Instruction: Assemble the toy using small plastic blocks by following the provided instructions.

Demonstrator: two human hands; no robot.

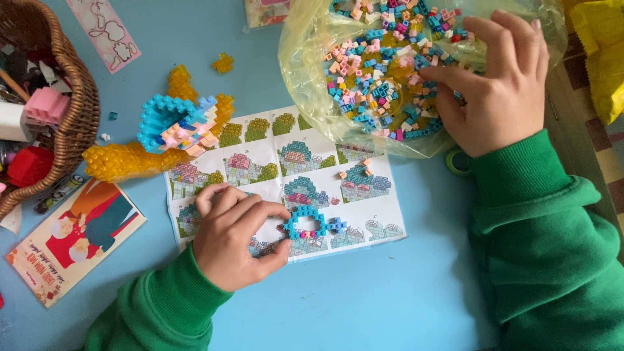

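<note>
My left hand (231,235) rests on a printed instruction sheet (273,153) and pinches a small ring-shaped piece of blue mini bricks (307,223) between thumb and forefinger. My right hand (497,84) reaches into a yellowish clear plastic bag (305,71), fingers spread over a heap of tiny loose bricks (377,78) in blue, pink and peach. Whether a fingertip holds one brick is hidden. A partly built model (175,127) of blue, pink and translucent yellow bricks stands at the sheet's upper left corner. Both sleeves are green.
A wicker basket (81,110) with pink and red items sits at the left edge. A small illustrated booklet (75,240) lies below it. A sticker sheet (104,29) lies at the top, a loose yellow brick cluster (223,63) near it, and a green tape ring (457,162) under my right wrist.
</note>
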